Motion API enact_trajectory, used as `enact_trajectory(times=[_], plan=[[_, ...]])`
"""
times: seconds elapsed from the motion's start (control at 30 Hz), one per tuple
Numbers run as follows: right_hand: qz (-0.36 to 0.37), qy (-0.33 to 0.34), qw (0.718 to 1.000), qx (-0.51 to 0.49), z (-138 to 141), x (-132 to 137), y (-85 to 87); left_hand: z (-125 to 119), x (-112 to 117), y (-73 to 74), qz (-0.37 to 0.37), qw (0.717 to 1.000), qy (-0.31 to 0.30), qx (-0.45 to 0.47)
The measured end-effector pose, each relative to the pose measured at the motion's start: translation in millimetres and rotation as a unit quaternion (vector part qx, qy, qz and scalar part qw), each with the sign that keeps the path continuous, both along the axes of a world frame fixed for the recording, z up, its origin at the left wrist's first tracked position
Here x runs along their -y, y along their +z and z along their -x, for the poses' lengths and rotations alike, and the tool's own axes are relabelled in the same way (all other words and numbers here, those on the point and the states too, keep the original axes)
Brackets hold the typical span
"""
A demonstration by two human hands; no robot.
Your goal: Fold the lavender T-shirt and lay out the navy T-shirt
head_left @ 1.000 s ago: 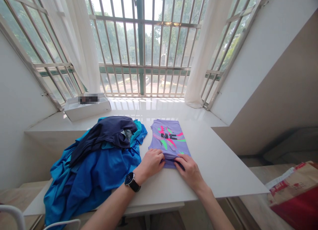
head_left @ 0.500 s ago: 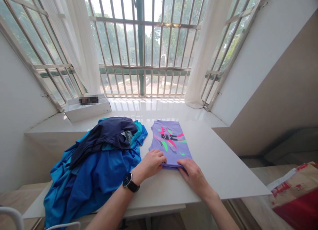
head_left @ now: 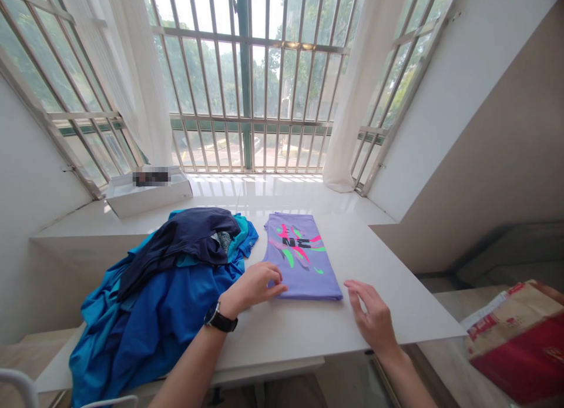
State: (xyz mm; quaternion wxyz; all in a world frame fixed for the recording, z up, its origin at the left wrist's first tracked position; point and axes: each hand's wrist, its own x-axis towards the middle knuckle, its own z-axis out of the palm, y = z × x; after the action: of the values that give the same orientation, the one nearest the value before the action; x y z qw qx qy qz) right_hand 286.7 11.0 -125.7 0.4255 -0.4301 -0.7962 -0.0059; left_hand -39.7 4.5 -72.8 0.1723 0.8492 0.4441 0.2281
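A purple T-shirt (head_left: 304, 281) with a pink, green and black print lies folded into a flat rectangle on the white table (head_left: 379, 261). At its near left corner is my left hand (head_left: 258, 284), a watch (head_left: 220, 318) on its wrist, fingers loosely curved and apart with nothing gripped. Just right of the shirt's near right corner, my right hand (head_left: 370, 314) hovers apart from the cloth, fingers spread and holding nothing. Left of my left hand rises a loose heap of blue clothes (head_left: 176, 314), topped by a dark navy garment (head_left: 194, 237).
A white open box (head_left: 152, 195), its contents blurred, stands on the window ledge at the back left. Barred windows and white curtains (head_left: 343, 131) border the ledge. A red and tan paper bag (head_left: 520, 337) sits low beyond the table's right edge.
Both hands have let go of the shirt's near edge. My right hand has moved right, off the cloth, and my left hand slightly left. The view has shifted a little.
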Motion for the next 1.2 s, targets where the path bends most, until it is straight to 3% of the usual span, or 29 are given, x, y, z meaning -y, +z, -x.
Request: enact_trajectory(times=[0.07, 0.17, 0.43, 0.57, 0.7, 0.77, 0.87, 0.97, 1.07, 1.2], plan=[[0.007, 0.031, 0.999, 0.036, 4, 1, 1.2, -6, 2, -1.1, -0.007, 1.000, 0.011, -0.003], [0.031, 0.080, 0.991, 0.102, 10, 2, 1.7, -15, 5, -6.2, 0.007, 0.999, -0.036, -0.036], [0.067, 0.076, 0.986, 0.131, 19, 17, 6.7, -8, -4, -18.1, 0.023, 0.998, -0.039, -0.044], [0.072, 0.044, 0.988, 0.128, 37, 44, 7.6, 5, -7, -12.5, -0.011, 0.997, 0.020, -0.072], [0.071, 0.019, 0.994, 0.082, 70, 72, 2.3, 18, -6, -6.2, 0.017, 0.994, 0.065, -0.086], [0.075, 0.031, 0.995, 0.060, 90, 83, 1.6, 22, -5, -2.1, 0.027, 0.993, 0.078, -0.086], [0.105, 0.102, 0.988, 0.052, 110, 88, 9.6, 22, -4, 5.3, -0.014, 0.988, 0.135, -0.072], [0.153, 0.148, 0.975, 0.056, 109, 69, 27.1, 12, -2, 6.2, -0.058, 0.986, 0.143, -0.057], [0.126, 0.105, 0.985, 0.061, 84, 20, 39.8, -4, 3, -6.4, -0.068, 0.992, 0.085, -0.069], [0.090, 0.061, 0.987, 0.116, 36, -54, 29.1, -16, 6, -29.7, -0.042, 0.991, 0.053, -0.112]])
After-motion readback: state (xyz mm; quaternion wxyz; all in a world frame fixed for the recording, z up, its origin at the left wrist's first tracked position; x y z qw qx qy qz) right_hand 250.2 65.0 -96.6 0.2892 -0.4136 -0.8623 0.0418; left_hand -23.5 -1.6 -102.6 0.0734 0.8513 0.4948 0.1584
